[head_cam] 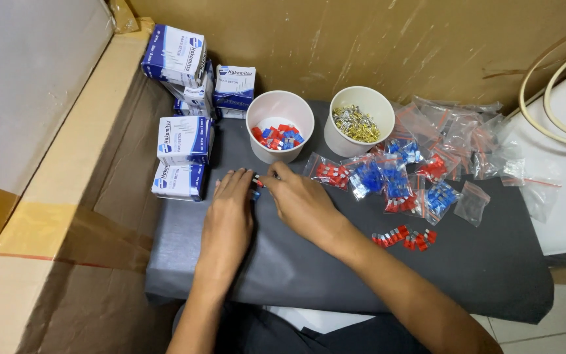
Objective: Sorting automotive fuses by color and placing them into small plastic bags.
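your left hand [229,208] is lying palm down on the dark grey cloth [309,262], fingers stretched forward and nearly flat, their tips meeting a few small red and blue plastic pieces [257,185] on the cloth. your right hand [304,202] is coming in from the other side, fingers curled, thumb and forefinger pinching at the same little cluster; how much it is actually gripping you cannot tell, since both hands are covering most of it.

just beyond your fingertips a white paper cup [280,126] is holding more red and blue pieces, and beside it a second white cup [359,120] is holding small brass-coloured metal bits. to the right, clear crinkly zip bags [394,177] of red and blue pieces are lying in a loose heap, with a short row of loose red pieces [404,237] nearer you. at your left, blue-and-white cardboard boxes [183,139] are stacking up against a brown carton wall [54,216].
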